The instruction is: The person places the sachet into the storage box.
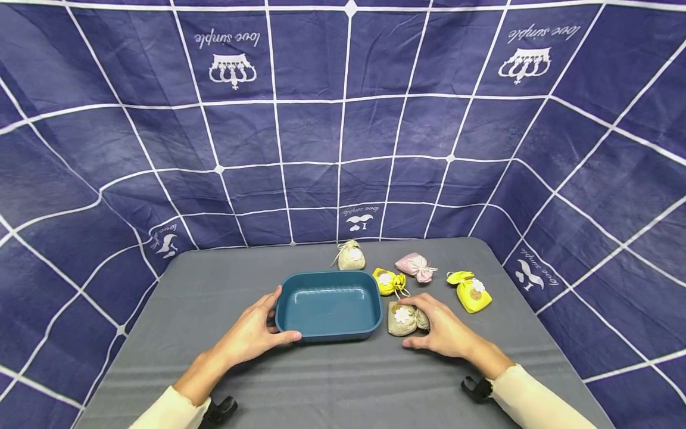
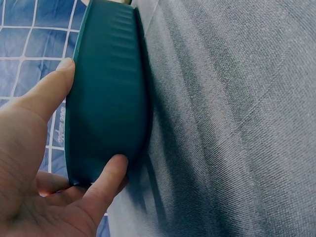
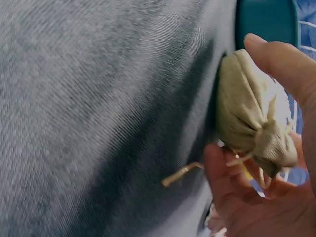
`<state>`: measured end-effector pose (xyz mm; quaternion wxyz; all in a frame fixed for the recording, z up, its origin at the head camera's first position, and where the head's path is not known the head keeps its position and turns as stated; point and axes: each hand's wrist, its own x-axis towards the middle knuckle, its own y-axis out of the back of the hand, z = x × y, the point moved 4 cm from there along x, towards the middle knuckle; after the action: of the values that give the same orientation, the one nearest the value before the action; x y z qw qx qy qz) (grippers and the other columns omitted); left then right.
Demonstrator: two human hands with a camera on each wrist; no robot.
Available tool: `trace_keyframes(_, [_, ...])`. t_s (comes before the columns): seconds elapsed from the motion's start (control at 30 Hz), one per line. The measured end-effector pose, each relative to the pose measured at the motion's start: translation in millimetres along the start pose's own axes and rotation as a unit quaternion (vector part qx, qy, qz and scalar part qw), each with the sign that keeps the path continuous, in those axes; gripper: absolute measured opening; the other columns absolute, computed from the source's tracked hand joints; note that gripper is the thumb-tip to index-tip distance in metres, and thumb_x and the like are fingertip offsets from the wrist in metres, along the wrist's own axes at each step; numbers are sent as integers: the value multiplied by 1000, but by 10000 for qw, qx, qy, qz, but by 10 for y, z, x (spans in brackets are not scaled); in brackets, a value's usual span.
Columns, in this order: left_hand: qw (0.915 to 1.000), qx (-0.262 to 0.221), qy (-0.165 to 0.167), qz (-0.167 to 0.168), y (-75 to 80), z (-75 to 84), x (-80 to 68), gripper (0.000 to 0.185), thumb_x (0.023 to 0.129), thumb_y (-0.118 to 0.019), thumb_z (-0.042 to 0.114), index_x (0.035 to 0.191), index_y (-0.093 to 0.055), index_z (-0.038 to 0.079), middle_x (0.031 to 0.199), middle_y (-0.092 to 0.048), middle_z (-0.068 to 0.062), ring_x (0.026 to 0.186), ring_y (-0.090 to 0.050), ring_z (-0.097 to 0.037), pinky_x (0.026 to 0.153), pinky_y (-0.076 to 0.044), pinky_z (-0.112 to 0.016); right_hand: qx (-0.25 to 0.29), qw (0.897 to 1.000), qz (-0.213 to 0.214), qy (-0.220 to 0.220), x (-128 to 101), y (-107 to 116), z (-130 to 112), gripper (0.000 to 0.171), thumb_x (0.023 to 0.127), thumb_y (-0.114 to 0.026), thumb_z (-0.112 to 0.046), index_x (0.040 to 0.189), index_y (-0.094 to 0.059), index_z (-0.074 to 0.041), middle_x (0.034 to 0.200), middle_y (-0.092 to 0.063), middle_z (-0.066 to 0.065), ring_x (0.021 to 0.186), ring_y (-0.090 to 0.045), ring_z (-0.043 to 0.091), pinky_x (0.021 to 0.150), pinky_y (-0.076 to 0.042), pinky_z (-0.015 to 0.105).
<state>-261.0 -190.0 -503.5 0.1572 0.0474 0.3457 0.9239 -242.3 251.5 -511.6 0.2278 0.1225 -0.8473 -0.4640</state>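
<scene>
My left hand grips the left end of a dark teal rectangular tray, its thumb along the near side and its fingers round the end. In the left wrist view, the thumb and a finger lie against the tray's outer wall. To the tray's right, my right hand spreads around a beige drawstring sachet with a white flower. Its thumb is at the near side and its fingers are at the far side. The right wrist view shows the sachet's gathered neck between thumb and fingers, its cord end hanging out.
Behind the tray stands another beige sachet. A yellow sachet lies by the tray's far right corner, with a pink one beyond. Farther right is a second yellow sachet. Blue checked cloth encloses the grey table.
</scene>
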Motion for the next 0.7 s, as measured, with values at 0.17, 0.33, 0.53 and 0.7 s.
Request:
trace_keyframes(0.17, [9999, 109, -22, 46, 8, -14, 0, 135, 87, -105, 50, 182, -27, -5, 175, -50, -30, 129, -82, -26, 95, -70, -25, -23, 9998, 184, -97, 58, -92, 25, 78, 77, -112, -35, 145, -76, -22, 135, -76, -6, 124, -75, 18, 110, -64, 47])
trace_keyframes(0.33, [9999, 95, 11, 77, 8, -7, 4, 134, 87, -105, 50, 183, -27, -2, 177, -47, -30, 133, -80, -27, 97, -70, -24, -10, 9993, 361, -106, 102, -137, 33, 70, 79, -112, -29, 139, -77, -21, 129, -75, -6, 118, -76, 16, 104, -65, 43])
trace_keyframes(0.53, [10000, -83, -11, -10, -48, 9, 10, 133, 88, -105, 47, 183, -26, -3, 181, -42, -32, 133, -81, -28, 97, -69, -23, -28, 9983, 583, -83, 71, -126, 55, 63, 77, -112, -23, 132, -80, -23, 123, -75, -11, 112, -74, 10, 98, -65, 38])
trace_keyframes(0.7, [9999, -155, 44, 37, -38, -19, -13, 132, 88, -105, 44, 184, -26, -2, 183, -40, -32, 134, -80, -28, 97, -69, -23, 20, 9980, 628, -17, 85, -132, 48, 62, 78, -112, -26, 130, -79, -23, 122, -76, -13, 111, -73, 8, 97, -65, 36])
